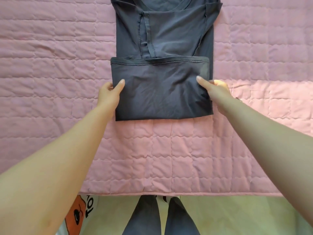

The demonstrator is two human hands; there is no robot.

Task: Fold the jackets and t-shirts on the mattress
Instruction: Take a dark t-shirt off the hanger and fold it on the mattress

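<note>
A dark grey t-shirt (162, 41) lies on the pink quilted mattress (50, 73), its sleeves folded in so it forms a long strip. Its bottom part is folded up over the body, with the hem across the middle. My left hand (110, 94) grips the left edge of that folded part, thumb on top and fingers under the cloth. My right hand (215, 92) grips the right edge the same way, thumb on top.
The mattress's near edge (169, 194) runs across the lower frame, with pale green floor (237, 216) below it. My legs in dark trousers (160, 217) stand at the edge. A printed orange and white item (79, 214) lies on the floor at the lower left.
</note>
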